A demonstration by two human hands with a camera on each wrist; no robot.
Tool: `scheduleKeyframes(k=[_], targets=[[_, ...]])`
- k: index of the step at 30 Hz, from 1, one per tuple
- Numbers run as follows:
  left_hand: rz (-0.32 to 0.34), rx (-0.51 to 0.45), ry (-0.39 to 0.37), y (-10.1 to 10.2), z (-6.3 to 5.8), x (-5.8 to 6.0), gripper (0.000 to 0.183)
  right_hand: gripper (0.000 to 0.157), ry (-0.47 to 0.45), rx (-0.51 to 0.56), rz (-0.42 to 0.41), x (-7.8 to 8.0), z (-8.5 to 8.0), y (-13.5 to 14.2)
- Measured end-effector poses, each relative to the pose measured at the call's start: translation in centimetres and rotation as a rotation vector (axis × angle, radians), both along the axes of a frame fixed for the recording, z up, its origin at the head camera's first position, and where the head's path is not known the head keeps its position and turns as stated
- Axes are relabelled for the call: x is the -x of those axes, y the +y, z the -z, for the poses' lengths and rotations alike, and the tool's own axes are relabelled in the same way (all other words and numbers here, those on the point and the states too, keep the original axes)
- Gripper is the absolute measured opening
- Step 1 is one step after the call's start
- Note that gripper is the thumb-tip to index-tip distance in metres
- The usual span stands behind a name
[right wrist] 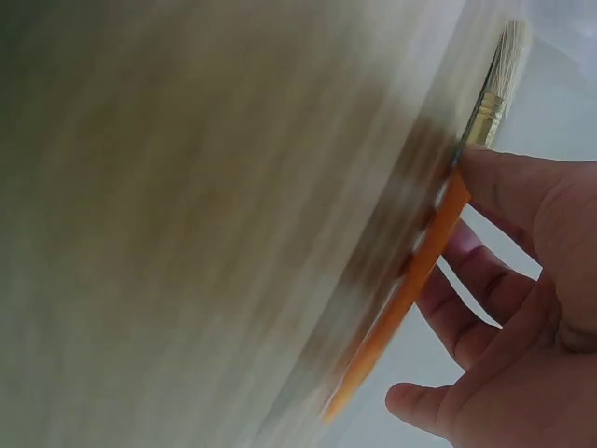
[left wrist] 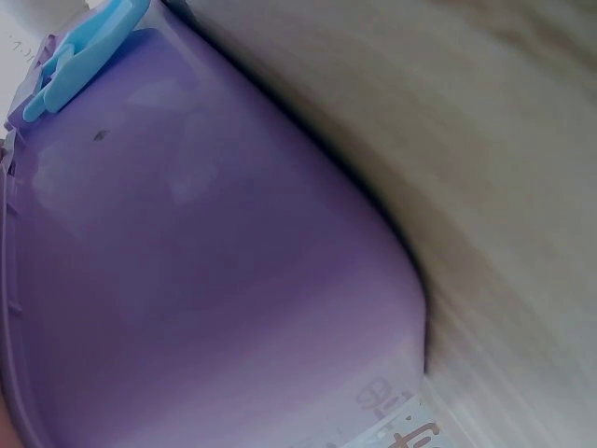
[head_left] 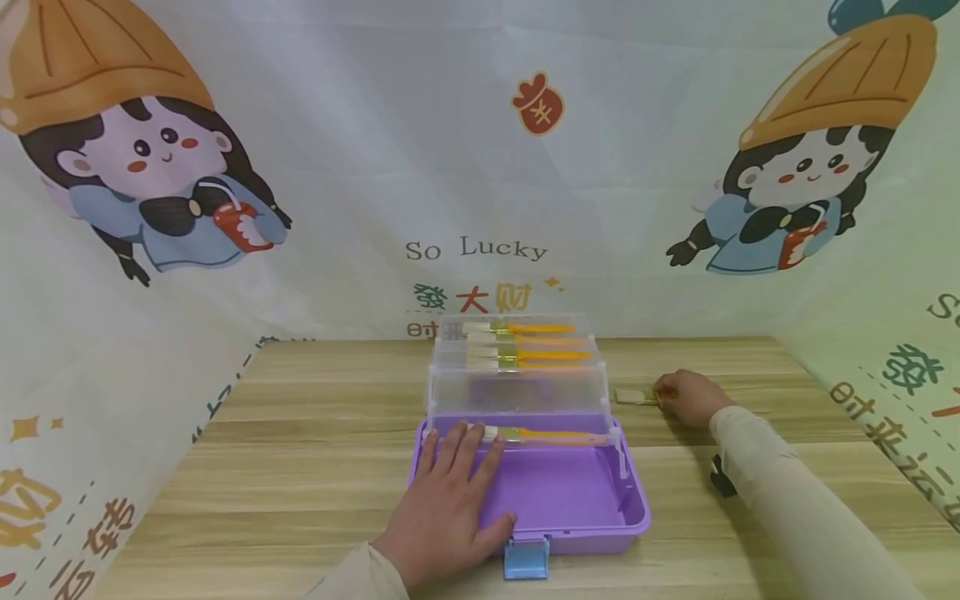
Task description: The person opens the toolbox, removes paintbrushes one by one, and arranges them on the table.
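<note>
A purple box stands on the table with its clear tiered trays unfolded at the back. My left hand rests over the box's left side, fingers spread and fairly straight. To the right of the box, my right hand pinches a paintbrush with pale bristles. The right wrist view shows its orange handle, with thumb and fingers gripping near the metal ferrule. Whether that brush touches the table cannot be told. Another paintbrush lies along the lowest tray, and several orange-handled brushes lie in the upper trays.
The wood-grain table extends to both sides of the box. A light blue latch hangs from the box's front. Beneath the right forearm lies a small black object. Printed cloth encloses the back and sides.
</note>
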State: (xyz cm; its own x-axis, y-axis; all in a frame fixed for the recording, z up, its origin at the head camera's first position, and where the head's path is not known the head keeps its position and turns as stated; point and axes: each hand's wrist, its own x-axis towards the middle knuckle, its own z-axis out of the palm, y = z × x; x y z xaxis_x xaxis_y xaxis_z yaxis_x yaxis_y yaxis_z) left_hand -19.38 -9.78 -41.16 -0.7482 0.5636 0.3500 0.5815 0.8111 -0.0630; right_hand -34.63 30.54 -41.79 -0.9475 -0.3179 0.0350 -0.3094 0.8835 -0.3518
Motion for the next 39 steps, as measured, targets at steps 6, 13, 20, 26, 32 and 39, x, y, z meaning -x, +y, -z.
scheduleKeyframes(k=[6, 13, 20, 26, 32, 39], targets=[[-0.001, 0.003, 0.001, 0.0, 0.0, 0.1, 0.079, 0.025, -0.028, 0.020, -0.011, 0.0, -0.1, 0.1], [0.007, -0.010, 0.000, 0.1, 0.1, 0.0, 0.078, 0.039, -0.050, 0.116, 0.016, -1.4, -2.1, -0.1], [0.010, -0.008, 0.003, 0.0, 0.1, -0.1, 0.079, 0.038, 0.055, 0.169, -0.024, -4.0, -6.4, -2.3], [0.004, -0.002, -0.003, 0.1, 0.0, -0.1, 0.079, 0.035, 0.137, 0.133, -0.143, -6.7, -10.3, -5.7], [0.002, 0.008, 0.001, 0.1, 0.0, 0.0, 0.079, 0.034, 0.170, 0.043, -0.297, -9.2, -11.9, -9.8], [-0.002, 0.014, 0.007, 0.1, 0.0, 0.0, 0.079, 0.033, 0.121, 0.029, -0.389, -9.3, -11.4, -14.0]])
